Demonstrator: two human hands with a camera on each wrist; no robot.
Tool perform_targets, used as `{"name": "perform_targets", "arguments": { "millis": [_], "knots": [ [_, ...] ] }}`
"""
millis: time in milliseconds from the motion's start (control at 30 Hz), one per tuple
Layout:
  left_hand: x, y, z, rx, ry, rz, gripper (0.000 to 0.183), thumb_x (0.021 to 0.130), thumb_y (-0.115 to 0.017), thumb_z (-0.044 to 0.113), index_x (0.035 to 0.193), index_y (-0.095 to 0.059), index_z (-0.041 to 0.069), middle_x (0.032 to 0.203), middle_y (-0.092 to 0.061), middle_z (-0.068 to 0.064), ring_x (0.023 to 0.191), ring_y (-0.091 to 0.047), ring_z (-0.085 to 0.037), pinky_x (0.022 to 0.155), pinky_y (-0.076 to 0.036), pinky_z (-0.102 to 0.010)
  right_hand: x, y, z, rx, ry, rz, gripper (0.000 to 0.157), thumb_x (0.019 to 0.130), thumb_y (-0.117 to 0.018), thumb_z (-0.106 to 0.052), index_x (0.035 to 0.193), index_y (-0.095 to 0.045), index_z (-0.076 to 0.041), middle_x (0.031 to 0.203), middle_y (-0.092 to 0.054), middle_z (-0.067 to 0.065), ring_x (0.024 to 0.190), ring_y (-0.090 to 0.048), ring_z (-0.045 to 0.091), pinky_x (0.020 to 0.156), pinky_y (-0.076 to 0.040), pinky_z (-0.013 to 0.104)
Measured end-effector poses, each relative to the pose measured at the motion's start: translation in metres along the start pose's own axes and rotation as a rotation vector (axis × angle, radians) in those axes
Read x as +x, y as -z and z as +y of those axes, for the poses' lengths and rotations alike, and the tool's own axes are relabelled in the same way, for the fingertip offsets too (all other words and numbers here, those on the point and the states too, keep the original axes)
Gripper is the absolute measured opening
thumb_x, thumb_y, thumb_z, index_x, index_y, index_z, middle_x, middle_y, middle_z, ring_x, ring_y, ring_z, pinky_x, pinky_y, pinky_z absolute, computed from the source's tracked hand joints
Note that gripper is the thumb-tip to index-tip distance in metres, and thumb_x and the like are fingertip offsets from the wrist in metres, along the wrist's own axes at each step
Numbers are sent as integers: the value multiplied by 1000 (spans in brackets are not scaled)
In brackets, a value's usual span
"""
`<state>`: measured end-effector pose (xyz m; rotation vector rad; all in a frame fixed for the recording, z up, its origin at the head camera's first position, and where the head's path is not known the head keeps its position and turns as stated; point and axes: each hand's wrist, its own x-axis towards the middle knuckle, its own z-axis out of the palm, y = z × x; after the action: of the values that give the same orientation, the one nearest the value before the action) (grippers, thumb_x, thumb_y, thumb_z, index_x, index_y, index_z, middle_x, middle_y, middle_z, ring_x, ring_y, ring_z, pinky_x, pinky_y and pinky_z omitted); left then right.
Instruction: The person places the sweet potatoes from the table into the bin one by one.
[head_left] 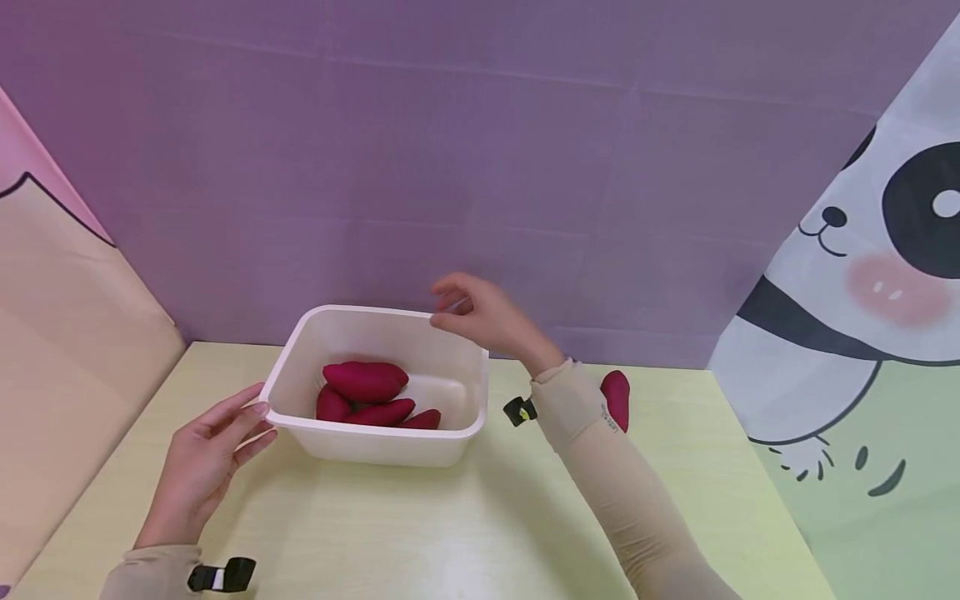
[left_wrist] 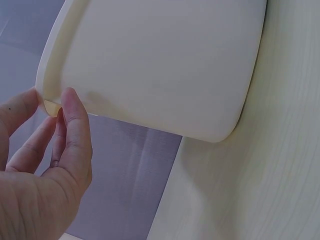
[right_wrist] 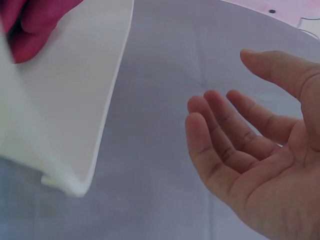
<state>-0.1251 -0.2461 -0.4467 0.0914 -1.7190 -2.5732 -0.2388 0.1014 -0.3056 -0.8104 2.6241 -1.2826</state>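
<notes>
A white plastic bin (head_left: 375, 448) stands on the table, with several purple-red sweet potatoes (head_left: 366, 381) heaped toward its left side. At the bin's front left corner, my left hand (head_left: 198, 467) pinches the rim between thumb and fingers; the left wrist view shows the fingertips at the rim corner of the bin (left_wrist: 165, 65). Over the back right of the bin is my right hand (head_left: 491, 315), fingers loosely bent. Nothing lies in its palm in the right wrist view, where the hand (right_wrist: 265, 155) is apart from the bin wall (right_wrist: 80, 100).
One more sweet potato (head_left: 617, 400) lies on the table to the right, partly hidden behind my right sleeve (head_left: 600, 450). A purple cloth backdrop (head_left: 480, 150) rises behind the pale wood table (head_left: 375, 533). A panda-print cloth (head_left: 862, 333) borders the right side.
</notes>
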Motion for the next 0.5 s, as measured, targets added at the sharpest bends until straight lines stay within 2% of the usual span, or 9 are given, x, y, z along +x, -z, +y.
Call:
{"name": "perform_targets", "arguments": {
  "millis": [167, 267, 500],
  "knots": [
    [0, 0, -1, -8, 5, -3, 33, 94, -69, 1, 124, -73, 12, 104, -70, 1, 88, -71, -14, 79, -62, -31, -33, 14, 10, -18, -16, 58, 40, 94, -72, -15, 131, -60, -7, 117, -66, 10, 99, -65, 23, 85, -58, 34],
    [-1, 0, -2, -12, 7, -8, 33, 94, -68, 0, 125, -72, 12, 104, -71, 0, 88, -71, -14, 79, -62, -31, -57, 20, 19, -17, -65, 118, 40, 93, -73, -18, 131, -60, -10, 117, -66, 6, 99, -64, 21, 85, -58, 37],
    [-2, -3, -3, -11, 5, -3, 33, 94, -69, 1, 125, -72, 12, 103, -71, 1, 88, -72, -14, 79, -62, -31, -110, 36, 50, -53, -110, 259, 41, 94, -73, -20, 132, -60, -12, 117, -66, 7, 98, -66, 21, 90, -57, 40]
  ]
}}
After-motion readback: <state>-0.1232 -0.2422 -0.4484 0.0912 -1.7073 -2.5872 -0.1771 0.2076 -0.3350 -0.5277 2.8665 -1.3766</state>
